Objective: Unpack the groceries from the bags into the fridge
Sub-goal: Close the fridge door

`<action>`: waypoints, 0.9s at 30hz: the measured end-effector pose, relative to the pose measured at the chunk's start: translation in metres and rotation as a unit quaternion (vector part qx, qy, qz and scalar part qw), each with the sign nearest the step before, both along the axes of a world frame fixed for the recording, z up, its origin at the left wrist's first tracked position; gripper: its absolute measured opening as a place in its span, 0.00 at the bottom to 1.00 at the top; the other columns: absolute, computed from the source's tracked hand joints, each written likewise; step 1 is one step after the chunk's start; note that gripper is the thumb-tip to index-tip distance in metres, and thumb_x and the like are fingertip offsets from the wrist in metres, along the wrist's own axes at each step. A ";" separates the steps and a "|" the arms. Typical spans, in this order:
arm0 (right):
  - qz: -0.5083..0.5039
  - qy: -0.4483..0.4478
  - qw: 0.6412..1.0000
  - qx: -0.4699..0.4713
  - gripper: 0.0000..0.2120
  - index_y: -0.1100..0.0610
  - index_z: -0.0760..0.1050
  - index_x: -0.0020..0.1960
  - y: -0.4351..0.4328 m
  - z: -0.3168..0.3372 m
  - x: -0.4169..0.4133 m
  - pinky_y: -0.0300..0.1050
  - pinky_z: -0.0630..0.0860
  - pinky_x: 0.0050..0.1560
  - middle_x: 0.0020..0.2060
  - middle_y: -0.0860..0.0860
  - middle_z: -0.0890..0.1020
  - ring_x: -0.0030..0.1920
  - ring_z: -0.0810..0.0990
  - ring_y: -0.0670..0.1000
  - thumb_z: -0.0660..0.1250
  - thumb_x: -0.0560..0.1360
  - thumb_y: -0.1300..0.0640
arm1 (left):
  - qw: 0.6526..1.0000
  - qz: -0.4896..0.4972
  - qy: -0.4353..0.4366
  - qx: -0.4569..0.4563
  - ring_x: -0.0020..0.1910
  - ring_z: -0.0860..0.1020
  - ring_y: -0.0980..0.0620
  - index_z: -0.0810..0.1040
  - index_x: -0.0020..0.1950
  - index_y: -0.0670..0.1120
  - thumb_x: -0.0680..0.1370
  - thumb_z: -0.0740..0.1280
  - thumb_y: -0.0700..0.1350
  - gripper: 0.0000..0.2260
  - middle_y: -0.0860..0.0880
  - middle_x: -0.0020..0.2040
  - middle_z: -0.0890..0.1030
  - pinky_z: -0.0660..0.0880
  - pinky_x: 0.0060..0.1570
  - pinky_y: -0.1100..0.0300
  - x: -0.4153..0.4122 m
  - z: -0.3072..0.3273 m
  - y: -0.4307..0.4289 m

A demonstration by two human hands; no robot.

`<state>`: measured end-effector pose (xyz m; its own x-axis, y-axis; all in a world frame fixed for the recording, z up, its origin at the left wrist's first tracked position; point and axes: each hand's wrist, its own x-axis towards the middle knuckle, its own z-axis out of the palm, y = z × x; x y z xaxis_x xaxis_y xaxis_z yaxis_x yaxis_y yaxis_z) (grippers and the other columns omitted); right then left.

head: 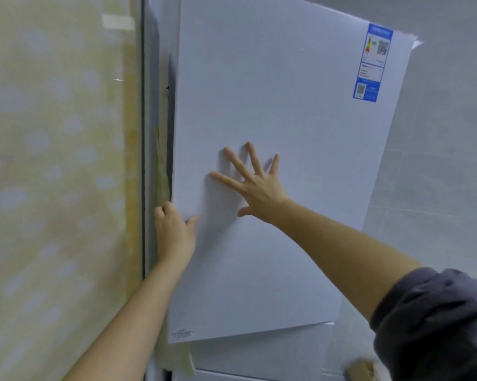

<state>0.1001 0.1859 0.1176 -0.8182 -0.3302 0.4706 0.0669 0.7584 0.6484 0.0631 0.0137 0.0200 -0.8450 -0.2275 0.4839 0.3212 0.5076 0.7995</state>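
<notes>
Fridge door (273, 92), the upper white one, fills the middle of the view and looks a crack ajar along its left edge, where a dark gap shows. The left hand (172, 232) grips that left edge, fingers hooked round it and thumb on the face. The right hand (255, 185) lies flat on the door face, fingers spread wide, holding nothing. Whether the door is being pulled open or pushed to, I cannot tell.

Progress: hard to judge. No groceries and no bags are clearly in view, and the inside of the fridge is hidden, so what is stored and what is left cannot be counted. Both hands are on the door, none on food.

Around: blue label (372, 63) at the door's far right corner; lower door (259, 353) below; yellowish tape (163, 166) hanging along the gap at the left edge; patterned pale wall (53, 160) close on the left; grey tiled wall (438, 160) on the right; a brown thing (362, 367) near the bottom right, too cropped to name. The left wall sits just beside the gripped edge, so room for the hand looks tight.
</notes>
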 end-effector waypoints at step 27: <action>-0.104 -0.011 0.995 -0.007 0.57 0.39 0.27 0.74 0.004 -0.008 -0.091 0.84 0.52 0.61 0.74 0.54 0.26 0.73 0.30 0.69 0.72 0.70 0.38 | 0.995 -0.057 -0.060 -0.061 0.66 0.71 0.38 0.65 0.74 0.41 0.75 0.70 0.55 0.32 0.40 0.68 0.71 0.70 0.61 0.46 -0.145 -0.003 0.001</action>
<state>0.0088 0.1902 0.1093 -0.8777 -0.1467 0.4562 0.2091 0.7393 0.6401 -0.0815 0.0146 0.0174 -0.9157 -0.0723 0.3952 0.2877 0.5686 0.7707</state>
